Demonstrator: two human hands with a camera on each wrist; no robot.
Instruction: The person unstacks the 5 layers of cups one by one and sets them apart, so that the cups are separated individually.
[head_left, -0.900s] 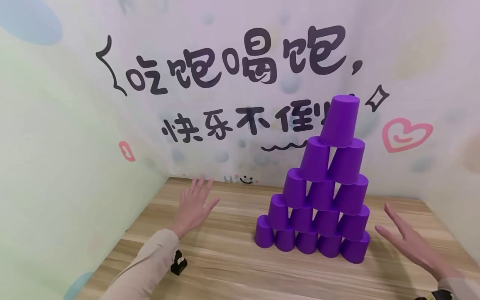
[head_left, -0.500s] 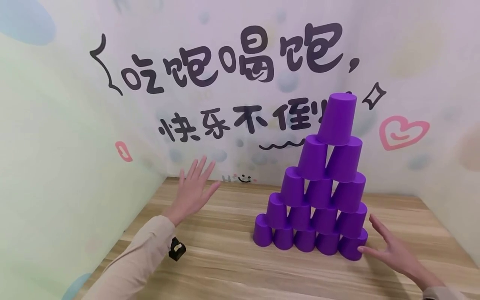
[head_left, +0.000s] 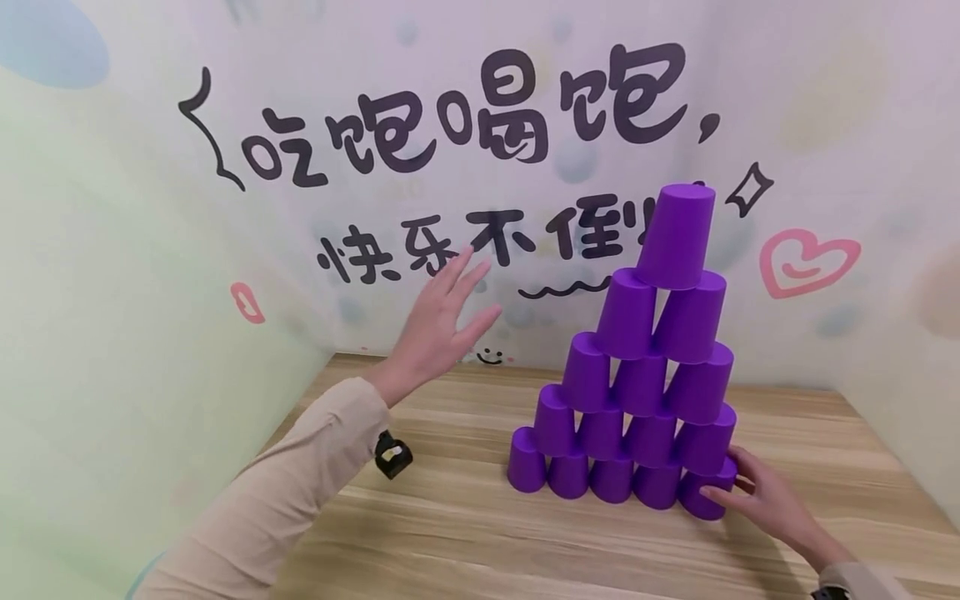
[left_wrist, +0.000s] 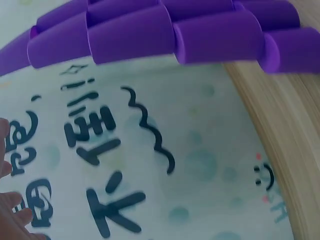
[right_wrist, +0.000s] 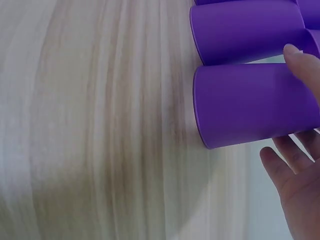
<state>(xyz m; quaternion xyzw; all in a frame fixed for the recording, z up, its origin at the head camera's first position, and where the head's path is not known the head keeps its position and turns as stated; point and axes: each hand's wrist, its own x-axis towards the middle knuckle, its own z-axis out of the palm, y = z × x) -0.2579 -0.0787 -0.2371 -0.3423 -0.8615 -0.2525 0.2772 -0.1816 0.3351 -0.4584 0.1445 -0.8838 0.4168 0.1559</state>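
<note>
Purple cups stand upside down in a stepped pyramid, rows narrowing up to one top cup (head_left: 678,237). My right hand (head_left: 768,500) is at the bottom right cup (head_left: 693,479), thumb across its front and fingers round its far side. In the right wrist view, the thumb (right_wrist: 302,67) lies over that cup (right_wrist: 250,105), and some fingers touch its opposite side while the little finger stands off. My left hand (head_left: 435,333) is raised in the air left of the pyramid, fingers extended, holding nothing. At the left wrist view's edge only part of that hand (left_wrist: 12,217) shows.
The cups stand on a wood-grain table (head_left: 450,533). A pale printed cloth wall (head_left: 420,50) with black writing rises behind, and further walls close in both sides. Small black wrist devices, one of them the left wrist camera (head_left: 393,454), sit below the sleeves.
My right hand has moved left from beside the pyramid to round the bottom right cup. My left hand has risen and shifted right. The cups keep their arrangement.
</note>
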